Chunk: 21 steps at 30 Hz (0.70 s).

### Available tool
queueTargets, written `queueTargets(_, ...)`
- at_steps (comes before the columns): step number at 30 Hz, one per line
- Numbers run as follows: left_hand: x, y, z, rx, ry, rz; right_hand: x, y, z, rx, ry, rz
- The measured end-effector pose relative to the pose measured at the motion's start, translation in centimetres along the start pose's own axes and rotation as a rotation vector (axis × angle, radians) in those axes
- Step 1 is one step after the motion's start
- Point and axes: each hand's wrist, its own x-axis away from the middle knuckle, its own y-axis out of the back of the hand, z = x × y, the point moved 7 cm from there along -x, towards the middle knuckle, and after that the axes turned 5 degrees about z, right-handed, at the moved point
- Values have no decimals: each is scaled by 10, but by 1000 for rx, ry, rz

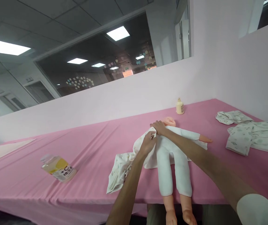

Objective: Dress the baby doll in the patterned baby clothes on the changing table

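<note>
Head view: left hand (148, 141) grips the edge of the garment (150, 162), which lies partly beneath the doll (164, 150) on the pink table (96, 150). Right hand (159, 127), at the doll's shoulder: grip indeterminable. Labelled bottle (59, 168): left; pump bottle (180, 107): beyond doll; contents unidentifiable.

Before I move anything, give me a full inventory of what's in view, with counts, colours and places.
doll: one, white body, pinkish head and limbs, before the person
printed cloth: one or more, white, beside the doll
printed clothes: two visible pieces, white, right end
pump bottle: one, cream, near the wall
labelled bottle: one, clear with yellow-white label, left
table cover: one, pink, beneath everything
pale cloth: one, far left
wall: whitish, behind
ceiling lights: several, white, above
left hand: one, gripping printed cloth
right hand: one, near the doll's head
</note>
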Motion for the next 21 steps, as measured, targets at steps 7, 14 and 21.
queueTargets(7,38,-18,8,-640,22,-23,1,3,-19,82,-122,-12)
queueTargets(14,58,-16,1,-916,113,87,17,6,-9,36,-88,-35)
queueTargets(21,40,-46,-45,-1027,-290,30,129,17,-52,-149,-114,-236)
